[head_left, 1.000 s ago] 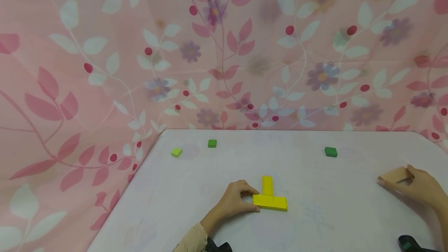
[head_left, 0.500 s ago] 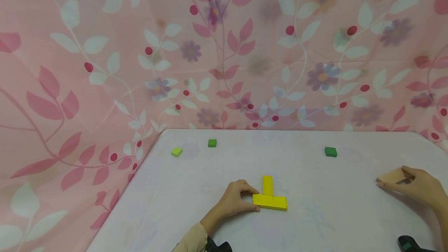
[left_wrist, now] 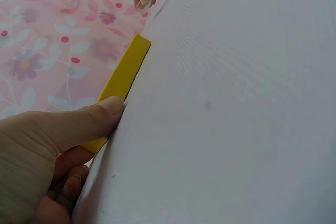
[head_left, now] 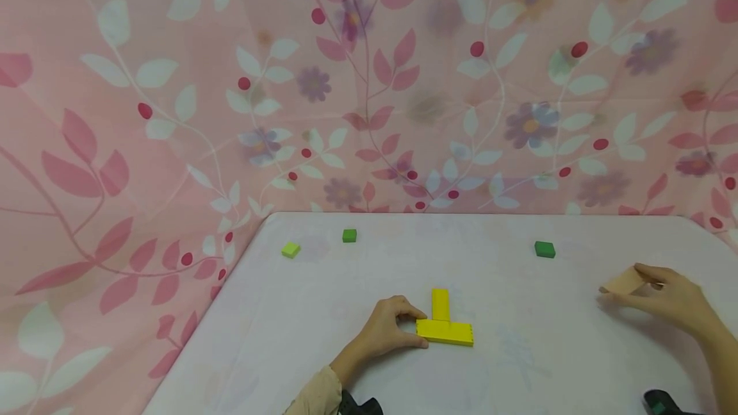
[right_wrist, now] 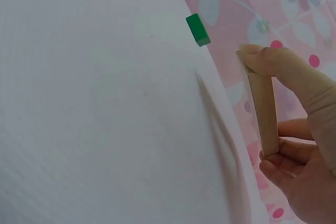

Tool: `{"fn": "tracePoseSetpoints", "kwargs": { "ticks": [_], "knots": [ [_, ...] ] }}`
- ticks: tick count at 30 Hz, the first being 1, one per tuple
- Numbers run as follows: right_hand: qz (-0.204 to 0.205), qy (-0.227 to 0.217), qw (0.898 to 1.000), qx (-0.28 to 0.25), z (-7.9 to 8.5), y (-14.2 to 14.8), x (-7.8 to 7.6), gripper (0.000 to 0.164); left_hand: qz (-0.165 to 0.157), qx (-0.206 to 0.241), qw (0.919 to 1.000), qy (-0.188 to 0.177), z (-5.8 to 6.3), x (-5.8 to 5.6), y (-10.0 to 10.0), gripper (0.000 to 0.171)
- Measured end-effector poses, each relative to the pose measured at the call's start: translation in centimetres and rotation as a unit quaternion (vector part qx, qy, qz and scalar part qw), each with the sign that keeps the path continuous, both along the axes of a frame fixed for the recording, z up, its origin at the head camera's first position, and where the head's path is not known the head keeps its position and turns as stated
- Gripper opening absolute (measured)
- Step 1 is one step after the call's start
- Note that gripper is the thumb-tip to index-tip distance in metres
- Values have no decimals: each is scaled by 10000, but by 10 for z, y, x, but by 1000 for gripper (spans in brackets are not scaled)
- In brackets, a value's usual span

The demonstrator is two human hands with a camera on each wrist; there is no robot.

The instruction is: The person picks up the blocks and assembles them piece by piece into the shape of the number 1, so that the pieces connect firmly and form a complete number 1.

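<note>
My left hand pinches the left end of a long yellow block between thumb and fingers on the white table. Behind that block's middle stands or lies a second yellow block, touching it so the pair looks like an upside-down T. At the right, my right hand holds a plain wooden block above the table. The right wrist view shows this wooden block gripped at its two ends, thumb at one and fingers at the other.
Toward the back left sit a light green block and a green block. A darker green block is at the back right. A pink floral cloth hangs behind the white table.
My right hand has moved left and slightly toward the back, carrying the wooden block. The left hand and the yellow blocks have stayed in place.
</note>
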State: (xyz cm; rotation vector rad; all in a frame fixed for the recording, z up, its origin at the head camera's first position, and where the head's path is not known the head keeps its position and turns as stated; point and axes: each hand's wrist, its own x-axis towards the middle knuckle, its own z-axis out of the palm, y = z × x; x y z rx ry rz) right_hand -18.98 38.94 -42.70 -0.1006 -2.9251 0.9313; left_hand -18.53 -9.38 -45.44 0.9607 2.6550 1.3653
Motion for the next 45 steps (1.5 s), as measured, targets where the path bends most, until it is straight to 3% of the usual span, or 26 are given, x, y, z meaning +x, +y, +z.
{"fn": "tracePoseSetpoints", "kwargs": {
  "ticks": [6, 21, 31, 45],
  "knots": [
    [440, 230, 9987, -94, 8, -22, 3, 85, 1, -8, 10000, -41, 0, 1, 0, 37],
    [900, 602, 9938, -241, 35, -62, -2, 83, 9, 17, 10000, 8, 0, 0, 0, 36],
    [1166, 753, 9896, -372, 37, -85, -9, 84, 3, 45, 10000, -13, 0, 0, 0, 37],
    [1705, 1288, 9754, -532, 35, -113, -25, 77, -40, 27, 10000, 56, -1, 1, 0, 36]
  ]
}}
